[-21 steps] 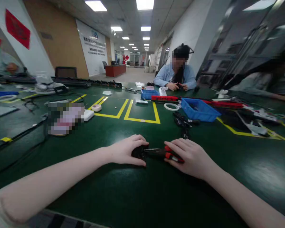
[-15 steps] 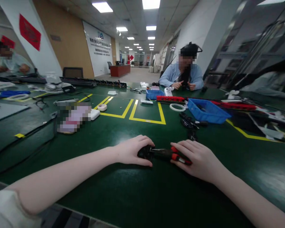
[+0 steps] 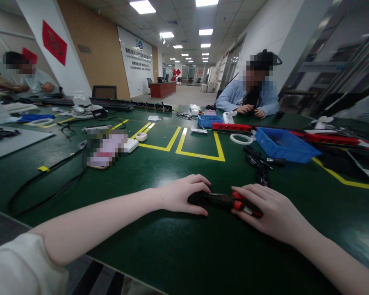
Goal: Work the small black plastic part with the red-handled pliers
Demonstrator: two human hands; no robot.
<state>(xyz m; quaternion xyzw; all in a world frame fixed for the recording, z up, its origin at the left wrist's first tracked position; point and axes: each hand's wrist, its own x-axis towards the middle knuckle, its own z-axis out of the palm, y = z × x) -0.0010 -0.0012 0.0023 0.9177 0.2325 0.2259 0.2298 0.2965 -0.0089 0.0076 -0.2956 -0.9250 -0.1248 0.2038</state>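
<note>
Here, one black part [image 3: 197, 198], one pair of pliers [image 3: 223, 201]

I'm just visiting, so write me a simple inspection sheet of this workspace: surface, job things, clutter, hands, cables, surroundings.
Surface: green table marked with yellow tape.
Job things: red-and-black pliers, tips at a small black object; contact unclear.
Clutter: phone and white case, farther left; blue bin, farther right.
Hands: left hand curled around the black object; right hand gripping the pliers' handles.
Cables: tangled black cables beyond the right hand; a black cord at left.
Surroundings: a person in blue sits across the table.
</note>
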